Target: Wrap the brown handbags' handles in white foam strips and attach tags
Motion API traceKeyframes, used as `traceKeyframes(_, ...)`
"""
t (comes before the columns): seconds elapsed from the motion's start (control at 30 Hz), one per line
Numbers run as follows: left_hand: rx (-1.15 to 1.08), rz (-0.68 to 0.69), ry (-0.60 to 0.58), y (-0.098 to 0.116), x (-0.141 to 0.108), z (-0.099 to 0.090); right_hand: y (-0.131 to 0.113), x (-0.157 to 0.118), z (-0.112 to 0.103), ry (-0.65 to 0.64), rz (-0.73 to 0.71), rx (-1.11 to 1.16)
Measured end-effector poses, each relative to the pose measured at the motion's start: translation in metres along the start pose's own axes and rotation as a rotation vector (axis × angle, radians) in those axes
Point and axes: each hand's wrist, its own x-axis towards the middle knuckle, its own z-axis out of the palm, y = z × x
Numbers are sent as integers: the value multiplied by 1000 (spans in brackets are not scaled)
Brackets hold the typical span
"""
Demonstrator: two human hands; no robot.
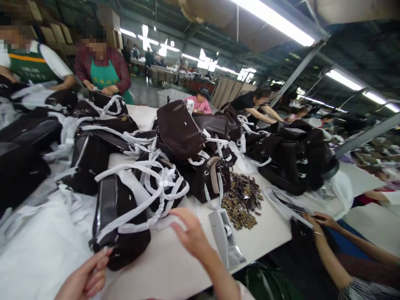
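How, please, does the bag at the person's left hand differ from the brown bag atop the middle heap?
White-wrapped straps lie across the near bag, while the brown bag shows a mostly bare face. The left hand is at the near bag's end; no visible hand touches the brown bag. Both are dark.

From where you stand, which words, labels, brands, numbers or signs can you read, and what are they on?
Nothing is legible.
Dark green apron: pale lettering, too small and blurred.
Bright green apron: yellowish lettering, too blurred.
Brown bag atop the pile: small pale mark, perhaps not writing.
Nearest bag: no lettering I can make out.
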Motion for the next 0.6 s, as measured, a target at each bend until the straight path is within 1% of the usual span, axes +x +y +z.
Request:
traceKeyframes(0.03, -8, -9, 13, 1, -3, 2, 31, -21, -25, 89, 263, -23)
traceKeyframes(0.1, -11, -17, 26, 2, -7, 4, 94, -64, -70, 127, 487, -77)
traceKeyframes(0.13, -8, -16, 25, 1, -7, 4, 122, -85, -87, 142, 596, -116)
traceKeyframes(0.17, -2, -16, 21, 0, -6, 3, 147, -104, -99, 146, 673, -138)
traceKeyframes(0.2, 5, -17, 18, -1, -5, 3, 167, -120, -106, 142, 731, -145)
traceKeyframes(0.27, 19, -21, 16, -3, -2, 3, 194, -142, -108, 116, 816, -132)
traceKeyframes(0.33, 35, -25, 20, -3, -1, 5, 208, -151, -98, 92, 876, -106)
traceKeyframes(0.47, 62, -14, 33, -1, -4, 11, 224, -146, -77, 73, 968, -45)
traceKeyframes(0.6, 73, -7, 38, -2, -7, 13, 230, -138, -69, 34, 1084, 92)
